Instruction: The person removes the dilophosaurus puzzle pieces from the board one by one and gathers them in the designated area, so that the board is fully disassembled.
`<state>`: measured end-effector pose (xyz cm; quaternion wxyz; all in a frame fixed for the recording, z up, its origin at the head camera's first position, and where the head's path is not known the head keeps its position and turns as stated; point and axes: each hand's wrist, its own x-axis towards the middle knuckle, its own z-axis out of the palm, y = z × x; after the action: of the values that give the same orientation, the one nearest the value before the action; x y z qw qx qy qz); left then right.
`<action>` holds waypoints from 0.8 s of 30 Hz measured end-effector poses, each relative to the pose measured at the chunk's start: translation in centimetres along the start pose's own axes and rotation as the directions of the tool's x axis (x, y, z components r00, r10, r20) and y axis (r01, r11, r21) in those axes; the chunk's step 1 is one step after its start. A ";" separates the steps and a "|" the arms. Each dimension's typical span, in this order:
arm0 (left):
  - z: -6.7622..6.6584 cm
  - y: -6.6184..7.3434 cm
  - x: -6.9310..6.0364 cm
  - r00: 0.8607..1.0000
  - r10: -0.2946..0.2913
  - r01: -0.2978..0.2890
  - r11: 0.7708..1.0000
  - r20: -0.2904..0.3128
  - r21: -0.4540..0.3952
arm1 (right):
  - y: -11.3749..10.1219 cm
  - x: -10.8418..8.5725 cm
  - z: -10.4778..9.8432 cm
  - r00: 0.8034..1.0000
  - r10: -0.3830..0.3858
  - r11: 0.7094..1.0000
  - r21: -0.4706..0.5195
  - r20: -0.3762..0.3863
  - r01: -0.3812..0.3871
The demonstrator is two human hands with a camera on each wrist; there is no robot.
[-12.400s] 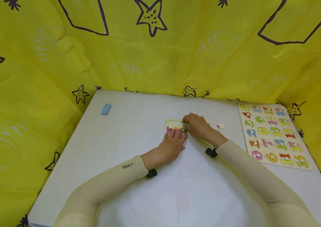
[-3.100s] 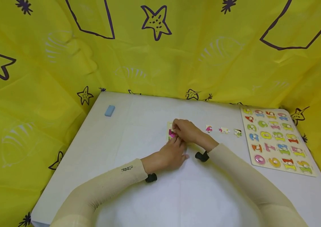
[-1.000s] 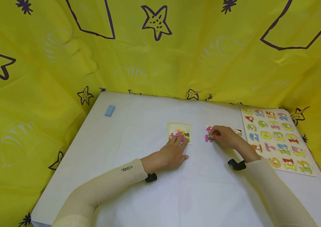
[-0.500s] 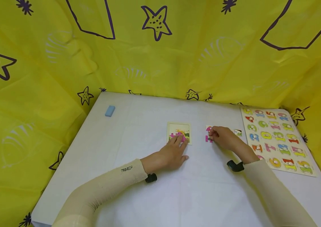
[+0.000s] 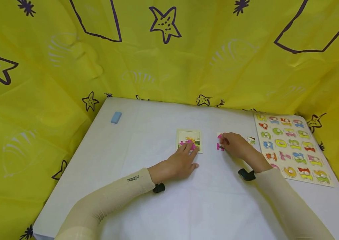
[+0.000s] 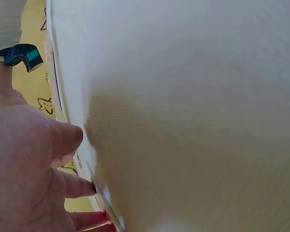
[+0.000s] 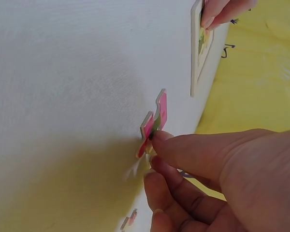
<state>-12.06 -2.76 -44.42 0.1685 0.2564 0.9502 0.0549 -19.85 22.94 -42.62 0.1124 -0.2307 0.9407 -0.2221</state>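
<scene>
Beige sleeves [image 5: 109, 200] reach over the white worktop [image 5: 145, 153]. The left hand [image 5: 179, 164] lies with its fingers stretched out on the pink puzzle [image 5: 191, 140], inside its small cream frame [image 5: 188, 130]. Apart from it, the right hand [image 5: 236, 145] has thumb and finger curled at two pink pieces [image 5: 219, 146]; I can't tell if they pinch one. A white gap sits between frame and pieces. Another piece [image 5: 251, 140] lies just beside the number board [image 5: 291, 151], along the right edge. Farther back, a blue block [image 5: 116, 117] sits near the left edge. Yellow cloth [image 5: 169, 76] hangs behind.
</scene>
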 end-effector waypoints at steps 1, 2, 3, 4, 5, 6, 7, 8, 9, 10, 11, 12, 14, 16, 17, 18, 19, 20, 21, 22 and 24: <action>0.0 0.0 0.0 1.000 0.002 -0.002 1.000 -0.003 -0.002 | -0.1 0.1 0.0 1.000 0.001 1.000 -0.006 0.002 -0.001; 0.1 -0.1 0.0 1.000 0.002 -0.003 1.000 -0.007 -0.002 | -0.2 0.2 0.0 1.000 -0.002 1.000 -0.012 0.003 0.002; 0.0 -0.1 0.0 1.000 0.004 -0.004 1.000 -0.010 -0.005 | -0.2 0.2 0.0 1.000 -0.003 1.000 -0.012 0.005 0.003; 0.0 -0.1 0.0 1.000 0.005 -0.005 1.000 -0.014 -0.004 | -0.3 0.3 0.0 1.000 -0.004 1.000 -0.011 0.008 0.004; 0.0 -0.1 -0.1 1.000 0.006 -0.006 1.000 -0.017 -0.002 | -0.4 0.5 0.0 1.000 -0.005 1.000 -0.010 0.009 0.005; 0.0 -0.1 -0.1 1.000 0.008 -0.008 1.000 -0.022 0.000 | -0.6 0.6 0.0 1.000 -0.006 1.000 -0.009 0.011 0.006; 0.0 -0.1 -0.1 1.000 0.009 -0.009 1.000 -0.026 0.004 | -0.8 0.7 0.0 1.000 -0.004 1.000 -0.011 0.013 0.004; 0.0 -0.1 -0.2 0.999 0.010 -0.010 1.000 -0.030 0.009 | -1.0 0.8 0.0 1.000 -0.003 1.000 -0.015 0.014 0.003; 0.0 -0.1 -0.2 0.999 0.013 -0.012 1.000 -0.035 0.011 | -1.3 0.9 0.0 1.000 0.001 1.000 -0.017 0.016 -0.001; 0.0 -0.1 -0.2 0.999 0.015 -0.014 1.000 -0.039 0.016 | -1.6 1.1 0.1 1.000 0.008 1.000 -0.022 0.018 -0.008; 0.0 -0.1 -0.2 0.999 0.016 -0.015 1.000 -0.043 0.015 | -1.8 1.3 0.1 1.000 0.013 0.999 -0.030 0.020 -0.013; 0.0 -0.1 -0.2 0.999 0.016 -0.016 1.000 -0.047 0.013 | -2.1 1.4 0.2 1.000 0.015 0.999 -0.042 0.020 -0.014; 0.0 -0.1 -0.3 0.999 0.017 -0.017 1.000 -0.050 0.008 | -2.8 1.8 0.4 1.000 0.015 0.998 -0.062 0.018 -0.014; 0.0 -0.1 -0.3 0.999 0.017 -0.017 1.000 -0.048 0.000 | -3.5 2.3 0.7 1.000 0.011 0.997 -0.079 0.015 -0.010; 0.0 -0.1 -0.3 0.999 0.017 -0.017 1.000 -0.046 -0.003 | -3.8 2.5 0.9 1.000 0.007 0.996 -0.087 0.013 -0.006; 0.0 -0.1 -0.3 0.999 0.016 -0.016 1.000 -0.044 -0.004 | -4.2 2.7 1.1 1.000 0.000 0.996 -0.094 0.010 0.001; -0.1 -0.1 -0.3 0.999 0.017 -0.017 1.000 -0.042 -0.002 | -4.6 2.9 1.3 1.000 -0.006 0.995 -0.095 0.010 0.007; -0.1 -0.1 -0.3 0.999 0.018 -0.018 1.000 -0.040 0.001 | -4.9 3.2 1.5 1.000 -0.012 0.995 -0.095 0.009 0.013; -0.1 -0.1 -0.3 0.999 0.020 -0.020 1.000 -0.040 0.003 | -5.3 3.4 1.7 1.000 -0.013 0.996 -0.093 0.009 0.014; -0.1 -0.1 -0.3 0.999 0.022 -0.022 1.000 -0.039 0.007 | -5.6 3.6 1.9 1.000 -0.013 0.996 -0.093 0.010 0.014; -0.1 -0.1 -0.3 0.999 0.027 -0.026 1.000 -0.037 0.016 | -6.2 4.1 2.3 1.000 -0.014 0.997 -0.081 0.019 0.015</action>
<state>-11.88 -3.05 -44.24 0.1481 0.2693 0.9501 0.0545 -20.31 15.18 -42.19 0.1099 -0.2439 0.9461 -0.1825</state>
